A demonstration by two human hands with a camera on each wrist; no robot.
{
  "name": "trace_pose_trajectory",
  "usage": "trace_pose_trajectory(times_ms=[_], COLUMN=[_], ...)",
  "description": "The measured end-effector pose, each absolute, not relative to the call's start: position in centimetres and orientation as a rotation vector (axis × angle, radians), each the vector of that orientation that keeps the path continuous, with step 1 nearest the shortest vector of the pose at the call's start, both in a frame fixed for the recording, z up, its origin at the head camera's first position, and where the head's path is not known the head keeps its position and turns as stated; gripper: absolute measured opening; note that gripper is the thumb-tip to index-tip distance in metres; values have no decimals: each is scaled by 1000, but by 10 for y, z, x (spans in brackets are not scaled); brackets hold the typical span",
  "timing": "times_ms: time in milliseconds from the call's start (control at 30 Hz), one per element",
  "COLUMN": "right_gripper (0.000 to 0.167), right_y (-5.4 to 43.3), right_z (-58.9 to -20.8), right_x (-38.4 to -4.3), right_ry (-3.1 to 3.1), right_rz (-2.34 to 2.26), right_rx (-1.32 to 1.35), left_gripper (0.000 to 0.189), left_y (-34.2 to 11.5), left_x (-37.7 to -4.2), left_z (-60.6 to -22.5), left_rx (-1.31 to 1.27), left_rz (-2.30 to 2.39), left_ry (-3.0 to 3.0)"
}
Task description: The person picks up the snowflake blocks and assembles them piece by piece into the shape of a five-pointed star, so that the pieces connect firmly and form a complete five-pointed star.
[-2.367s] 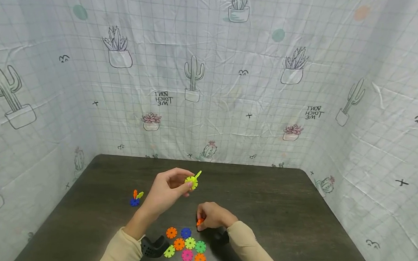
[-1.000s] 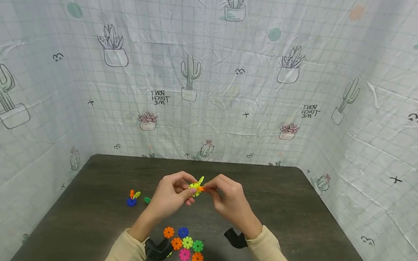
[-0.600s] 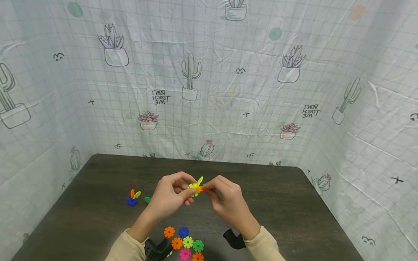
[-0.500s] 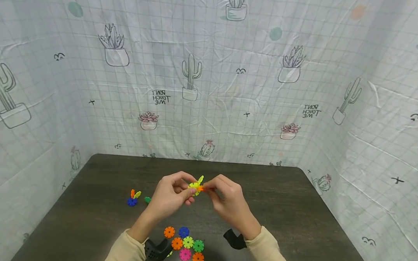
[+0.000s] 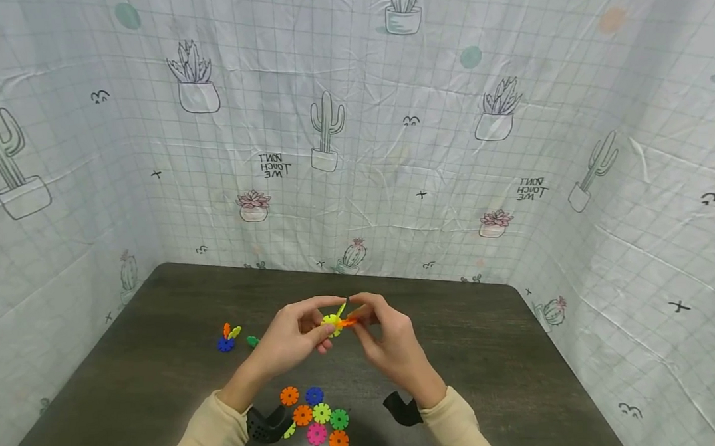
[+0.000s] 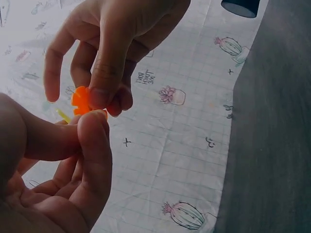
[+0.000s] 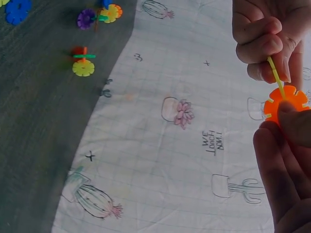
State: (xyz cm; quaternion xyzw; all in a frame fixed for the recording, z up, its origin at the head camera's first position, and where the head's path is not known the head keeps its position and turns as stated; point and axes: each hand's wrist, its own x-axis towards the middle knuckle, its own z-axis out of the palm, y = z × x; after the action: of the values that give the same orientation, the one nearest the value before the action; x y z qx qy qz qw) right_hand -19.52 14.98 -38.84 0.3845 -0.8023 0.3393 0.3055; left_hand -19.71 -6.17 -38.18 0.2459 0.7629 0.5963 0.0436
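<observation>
My left hand (image 5: 290, 329) pinches a yellow notched disc (image 5: 331, 325) between thumb and fingers, raised over the dark table. A second yellow disc (image 5: 341, 309) stands up from it at an angle, near both index fingertips. In my right hand (image 5: 392, 334), thumb and fingers pinch an orange notched disc (image 5: 346, 322) at the right side of the yellow one. The right wrist view shows the orange disc (image 7: 284, 99) face on, with a yellow disc (image 7: 276, 75) edge-on meeting its rim. Fingers hide much of the discs in the left wrist view.
Loose notched discs (image 5: 317, 434) in several colours lie on the table (image 5: 471, 364) near its front. A joined blue, orange and yellow piece (image 5: 225, 344) and a green disc (image 5: 252, 341) sit at left. A patterned cloth (image 5: 381, 215) stands behind the table.
My right hand has lifted the orange disc from the table to the yellow discs in my left hand. Just now both index fingers have stretched toward the top of the upright yellow disc.
</observation>
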Motion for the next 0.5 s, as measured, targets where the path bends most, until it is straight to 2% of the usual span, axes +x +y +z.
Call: trace_pose_trajectory(times_ms=[267,400,500], right_gripper=[49,43,45], right_y=[145,138,136], right_z=[-410,-427,-440], right_x=[-204,-212,-216], right_ry=[-2114,-2151,-2220], right_rz=[955,969,1006], right_rx=[1002,990,981], left_gripper=[38,37,36], left_y=[-70,-74,-77], left_x=[-204,-210,-215], left_z=[-402,-420,-435], left_rx=[721,631,557], left_rz=[1859,1905,1910], left_ry=[2273,2257,2276])
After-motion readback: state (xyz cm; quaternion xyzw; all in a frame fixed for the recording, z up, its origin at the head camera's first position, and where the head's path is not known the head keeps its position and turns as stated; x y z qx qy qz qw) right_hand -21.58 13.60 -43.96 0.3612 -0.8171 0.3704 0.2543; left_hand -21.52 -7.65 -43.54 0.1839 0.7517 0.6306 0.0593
